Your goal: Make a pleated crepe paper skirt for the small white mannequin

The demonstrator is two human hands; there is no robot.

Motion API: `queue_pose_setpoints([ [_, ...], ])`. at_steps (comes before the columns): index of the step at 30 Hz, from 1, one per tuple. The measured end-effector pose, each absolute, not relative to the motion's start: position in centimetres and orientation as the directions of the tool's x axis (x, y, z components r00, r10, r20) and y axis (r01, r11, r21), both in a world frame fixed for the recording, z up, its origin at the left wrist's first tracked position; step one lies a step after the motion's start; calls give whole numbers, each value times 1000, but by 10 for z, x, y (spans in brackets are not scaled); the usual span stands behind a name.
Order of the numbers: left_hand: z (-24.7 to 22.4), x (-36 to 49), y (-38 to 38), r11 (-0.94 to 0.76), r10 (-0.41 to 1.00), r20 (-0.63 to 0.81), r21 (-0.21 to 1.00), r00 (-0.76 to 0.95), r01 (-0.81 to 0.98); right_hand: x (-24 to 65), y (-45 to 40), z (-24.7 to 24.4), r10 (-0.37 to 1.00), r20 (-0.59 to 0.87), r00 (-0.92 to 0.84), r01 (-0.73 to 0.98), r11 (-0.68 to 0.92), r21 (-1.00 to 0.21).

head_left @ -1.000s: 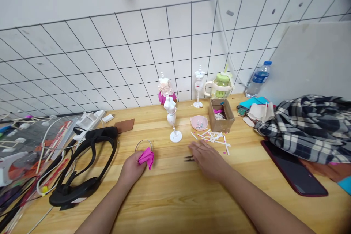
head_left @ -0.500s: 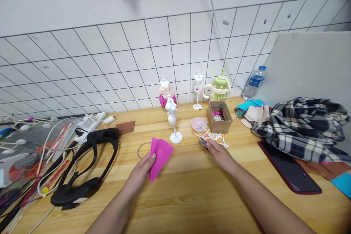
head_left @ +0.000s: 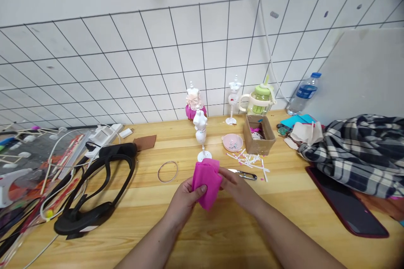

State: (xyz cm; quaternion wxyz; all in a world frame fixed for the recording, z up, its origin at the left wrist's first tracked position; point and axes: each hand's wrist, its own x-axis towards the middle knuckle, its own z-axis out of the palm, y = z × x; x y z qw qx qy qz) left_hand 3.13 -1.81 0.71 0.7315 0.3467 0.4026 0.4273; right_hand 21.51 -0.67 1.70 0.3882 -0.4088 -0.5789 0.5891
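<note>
At the far left of the frame, sticks, cords and a white power strip [head_left: 109, 134] lie behind a black head strap [head_left: 109, 206], with a brown piece [head_left: 145, 142] just beyond it. Right of these, left of centre, a thin ring [head_left: 158, 173] lies flat on the wooden table [head_left: 208, 239].

At lower centre, the left hand [head_left: 184, 198] pinches a folded pink cloth [head_left: 205, 183], its thumb pressed on the near face. The cloth is held up in the middle of the frame, in front of a bare white dress form [head_left: 201, 129] and overlapping the lower edge of its base. Behind that stands a second form [head_left: 194, 101] in a pale top and pink skirt.

The right hand [head_left: 238, 191] meets the cloth's right edge; its fingertips are partly hidden there, so whether they grip cannot be told. Just beyond this hand lie small black-handled snips [head_left: 248, 175]. Farther back are a third form [head_left: 234, 94], a pink dish [head_left: 225, 146], white strips [head_left: 252, 162] and a cardboard box [head_left: 265, 146]. At the right are a plaid cloth [head_left: 362, 155] and a dark phone [head_left: 347, 201].
</note>
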Motion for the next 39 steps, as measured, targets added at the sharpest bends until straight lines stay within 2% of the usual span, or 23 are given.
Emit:
queue_pose_setpoints([
  [2,-2,30,-17,418,893,-312,842,325,-341,204,-4,10,923,-92,-374,-66,-126,-990],
  [4,-11,25,-16,384,908,-309,883,283,-269,199,-3,0,944,-127,-306,-42,-147,-988],
  [8,-21,18,-18,46,994,-57,992,-90,-118,198,-12,-6,996,-47,-75,130,-37,-991],
  [9,-22,19,-20,-1,995,-13,991,-99,-136,197,-15,-4,999,-20,-42,191,-12,-982],
  [10,-23,20,-23,-6,1000,1,982,-28,-189,195,-19,-1,999,3,-37,253,13,-967],
  [12,-24,25,-30,80,976,-17,955,216,-287,191,-27,7,992,51,-112,347,87,-934],
  [14,-23,31,-37,225,935,-128,935,332,-274,190,-33,14,972,96,-213,364,170,-916],
  [16,-20,34,-39,316,938,-235,880,253,-355,194,-37,20,965,94,-244,323,173,-931],
  [18,-16,32,-36,375,927,-312,799,210,-470,206,-37,27,974,45,-221,231,97,-968],
  [20,-11,26,-30,405,913,-356,742,198,-534,222,-35,36,982,7,-188,105,27,-994],
  [23,-4,18,-22,410,909,-375,720,183,-560,244,-33,51,981,-53,-188,-30,-60,-998],
  [25,1,18,-22,426,901,-386,695,200,-579,251,-33,60,965,-72,-252,-57,-89,-994],
  [28,7,24,-28,518,855,-388,615,343,-595,251,-37,67,934,-91,-347,-19,-104,-994],
  [30,9,27,-33,506,860,-343,664,378,-550,249,-39,68,927,-102,-360,0,-109,-994],
  [32,8,28,-35,439,894,-328,776,304,-453,248,-40,68,931,-99,-352,-16,-112,-994],
  [34,7,26,-33,437,897,-367,818,245,-375,251,-38,69,937,-107,-332,-76,-139,-987],
  [39,15,14,-29,590,807,-462,670,369,-450,267,-11,61,968,-217,-127,-266,-244,-933],
])
